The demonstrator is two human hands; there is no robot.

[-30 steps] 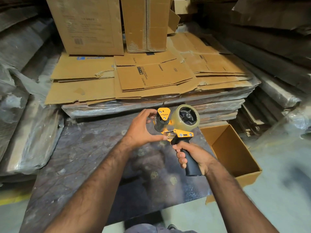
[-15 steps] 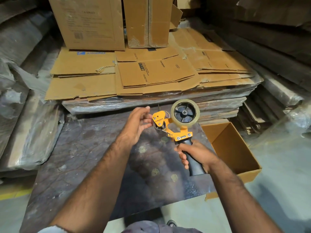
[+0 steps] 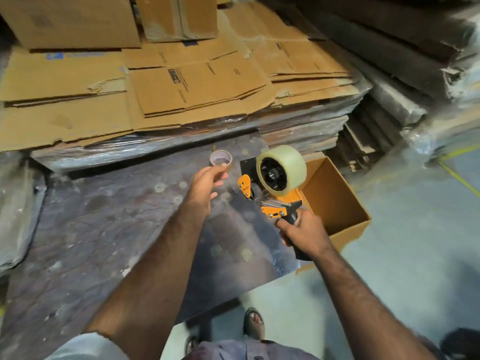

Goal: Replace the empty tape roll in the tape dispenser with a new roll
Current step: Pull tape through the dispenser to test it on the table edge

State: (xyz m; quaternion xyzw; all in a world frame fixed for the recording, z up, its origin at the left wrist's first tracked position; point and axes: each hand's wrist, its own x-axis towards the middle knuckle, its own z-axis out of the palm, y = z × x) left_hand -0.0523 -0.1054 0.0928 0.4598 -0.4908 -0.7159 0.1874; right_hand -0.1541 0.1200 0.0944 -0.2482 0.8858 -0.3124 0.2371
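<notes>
My right hand [image 3: 305, 231] grips the black handle of the orange tape dispenser [image 3: 276, 210] and holds it upright above the wrapped surface. A full roll of clear tape [image 3: 292, 162] sits on the dispenser's black hub. To its left, an empty brown cardboard tape core [image 3: 220, 159] stands on the surface. My left hand [image 3: 205, 188] is off the dispenser, with loosely curled fingers. Its index fingertip is at the near edge of the core. I cannot tell whether it grips the core.
An open empty cardboard box [image 3: 337, 203] stands just right of the dispenser. Flattened cartons [image 3: 197, 89] are stacked behind the dark plastic-wrapped surface [image 3: 104, 229]. Wrapped bundles line the left and right. My sandalled foot [image 3: 254, 322] is on the grey floor below.
My left hand has left the dispenser's front flap and moved left and away to the empty core. The dispenser has turned and shifted right, and the view has tilted down.
</notes>
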